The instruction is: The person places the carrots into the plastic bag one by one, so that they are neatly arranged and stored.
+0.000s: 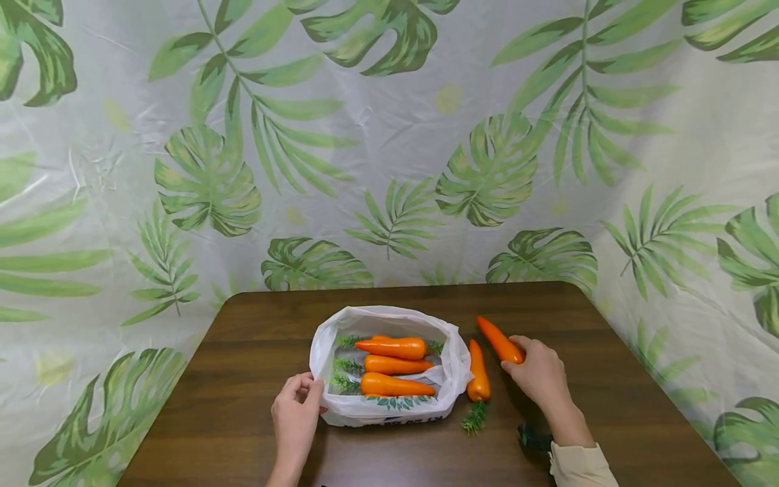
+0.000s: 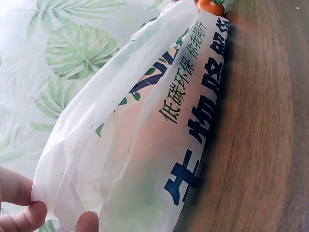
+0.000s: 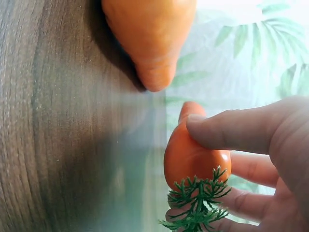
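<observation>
A white plastic bag (image 1: 341,407) with dark printing lies open-mouthed on the table, several orange carrots (image 1: 392,386) with green tops inside it. My left hand (image 1: 297,411) pinches the bag's rim at its left side; the left wrist view shows thumb and fingers on the thin plastic (image 2: 116,159). To the right of the bag, my right hand (image 1: 540,372) grips a carrot (image 1: 496,337) near its thick, leafy end, the tip pointing away. Its green top (image 3: 198,203) shows below the fingers in the right wrist view. Another carrot (image 1: 479,379) lies between bag and right hand.
A brown wood-grain table (image 1: 255,352) with rounded far corners carries everything. Behind and beside it hangs a pale leaf-patterned sheet (image 1: 389,135). A small dark object (image 1: 534,438) shows beside the right wrist.
</observation>
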A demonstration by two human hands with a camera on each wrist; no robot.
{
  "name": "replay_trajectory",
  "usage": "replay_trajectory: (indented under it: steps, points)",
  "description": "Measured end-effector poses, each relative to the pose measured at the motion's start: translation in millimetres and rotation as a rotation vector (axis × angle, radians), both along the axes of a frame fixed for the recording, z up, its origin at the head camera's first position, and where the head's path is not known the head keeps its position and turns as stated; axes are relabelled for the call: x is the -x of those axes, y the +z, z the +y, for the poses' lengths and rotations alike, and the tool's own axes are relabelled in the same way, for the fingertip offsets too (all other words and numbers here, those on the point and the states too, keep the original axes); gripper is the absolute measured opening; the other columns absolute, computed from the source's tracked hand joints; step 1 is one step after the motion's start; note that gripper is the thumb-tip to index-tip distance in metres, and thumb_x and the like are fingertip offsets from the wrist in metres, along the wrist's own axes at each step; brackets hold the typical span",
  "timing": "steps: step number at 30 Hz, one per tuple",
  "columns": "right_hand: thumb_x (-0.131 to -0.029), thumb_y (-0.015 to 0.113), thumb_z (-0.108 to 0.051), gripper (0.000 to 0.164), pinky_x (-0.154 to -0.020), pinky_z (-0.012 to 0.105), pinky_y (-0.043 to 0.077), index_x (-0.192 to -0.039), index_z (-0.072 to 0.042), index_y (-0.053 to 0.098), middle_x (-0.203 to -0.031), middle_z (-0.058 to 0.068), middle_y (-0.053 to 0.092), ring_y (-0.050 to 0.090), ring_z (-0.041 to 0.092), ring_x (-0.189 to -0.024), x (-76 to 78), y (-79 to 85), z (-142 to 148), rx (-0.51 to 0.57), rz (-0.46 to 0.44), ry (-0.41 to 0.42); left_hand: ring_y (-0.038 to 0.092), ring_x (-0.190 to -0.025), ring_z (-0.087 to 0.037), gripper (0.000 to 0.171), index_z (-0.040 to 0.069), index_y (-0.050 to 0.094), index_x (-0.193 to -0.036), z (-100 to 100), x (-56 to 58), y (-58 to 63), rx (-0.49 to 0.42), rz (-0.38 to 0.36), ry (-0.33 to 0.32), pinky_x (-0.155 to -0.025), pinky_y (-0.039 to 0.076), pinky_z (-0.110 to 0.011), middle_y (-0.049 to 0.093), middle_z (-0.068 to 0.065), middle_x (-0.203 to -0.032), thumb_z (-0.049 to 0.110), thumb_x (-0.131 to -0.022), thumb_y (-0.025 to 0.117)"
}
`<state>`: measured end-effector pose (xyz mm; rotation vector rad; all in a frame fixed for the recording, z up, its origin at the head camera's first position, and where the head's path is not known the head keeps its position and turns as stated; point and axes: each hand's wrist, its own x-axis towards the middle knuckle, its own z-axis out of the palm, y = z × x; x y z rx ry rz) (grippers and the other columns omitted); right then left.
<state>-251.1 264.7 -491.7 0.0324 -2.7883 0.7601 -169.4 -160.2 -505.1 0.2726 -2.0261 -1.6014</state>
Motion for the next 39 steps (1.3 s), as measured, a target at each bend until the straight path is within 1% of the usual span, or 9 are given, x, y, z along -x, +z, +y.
replay_trajectory:
  steps: [3,7,11,17,24,30,33,39]
  points:
    - [-0.081,0.083,-0.022,0.055,-0.055,0.035,0.044,-0.13,-0.005,0.064,-0.107,0.02,0.066,0.055,0.028,-0.075,-2.0,1.2,-2,0.005,0.003,-0.002,0.068,-0.071,-0.011,0.02,0.004,0.061,-0.071,-1,-0.6,-1.1,0.001,-0.007,0.0,-0.051,0.063,-0.037,0.07,-0.014,-0.106,0.002,-0.089,0.071]
    - [-0.081,0.083,-0.022,0.055,-0.056,0.035,0.045,-0.13,-0.004,0.064,-0.108,0.021,0.065,0.055,0.028,-0.075,-4.7,3.2,-3,0.01,0.009,-0.004,0.068,-0.072,-0.011,0.02,0.004,0.061,-0.072,-1,-1.9,-1.8,-0.008,-0.016,-0.001,-0.051,0.062,-0.034,0.07,-0.014,-0.106,0.002,-0.089,0.071]
    - [-0.082,0.083,-0.022,0.055,-0.056,0.035,0.045,-0.13,-0.005,0.064,-0.106,0.02,0.065,0.055,0.028,-0.074,-6.5,5.4,-5,0.012,0.045,-0.001,0.068,-0.074,-0.011,0.02,0.004,0.061,-0.072,-1,-3.0,-1.2,-0.012,-0.018,-0.003,-0.05,0.062,-0.031,0.07,-0.015,-0.107,0.002,-0.089,0.071]
    - [-0.082,0.083,-0.023,0.054,-0.058,0.036,0.045,-0.13,-0.006,0.064,-0.101,0.017,0.065,0.055,0.028,-0.074,-8.9,9.7,-8,0.016,0.103,0.006,0.068,-0.075,-0.012,0.02,0.003,0.061,-0.072,-1,-1.2,-0.7,-0.023,-0.018,-0.01,-0.051,0.063,-0.035,0.07,-0.013,-0.107,0.002,-0.089,0.071]
    - [-0.082,0.083,-0.022,0.053,-0.06,0.04,0.048,-0.129,-0.007,0.065,-0.1,0.014,0.064,0.056,0.028,-0.075,-11.5,19.8,-15,0.021,0.16,0.026,0.068,-0.077,-0.012,0.02,0.002,0.06,-0.072,1,-0.6,-1.8,-0.05,-0.027,-0.012,-0.053,0.063,-0.039,0.07,-0.015,-0.107,0.001,-0.089,0.07]
    - [-0.081,0.085,-0.022,0.053,-0.062,0.04,0.048,-0.129,-0.01,0.065,-0.099,0.011,0.065,0.057,0.027,-0.076,-10.5,26.6,-21,0.037,0.203,0.037,0.069,-0.078,-0.013,0.02,0.002,0.061,-0.073,3,0.8,-2.1,-0.065,-0.031,-0.027,-0.054,0.064,-0.039,0.069,-0.015,-0.108,0.003,-0.09,0.071]
    - [-0.081,0.085,-0.024,0.055,-0.063,0.04,0.049,-0.13,-0.011,0.065,-0.101,0.011,0.066,0.059,0.027,-0.078,-8.6,29.7,-25,0.053,0.22,0.059,0.069,-0.078,-0.013,0.02,0.002,0.061,-0.072,2,0.2,-2.0,-0.07,-0.028,-0.022,-0.053,0.063,-0.038,0.069,-0.015,-0.107,0.002,-0.09,0.071]
    - [-0.08,0.086,-0.024,0.057,-0.065,0.039,0.049,-0.131,-0.01,0.065,-0.101,0.01,0.067,0.06,0.026,-0.08,-5.0,39.2,-35,0.073,0.265,0.088,0.069,-0.08,-0.013,0.021,0.002,0.06,-0.072,-1,0.3,-0.3,-0.049,-0.023,-0.015,-0.053,0.063,-0.037,0.07,-0.015,-0.107,0.003,-0.09,0.071]
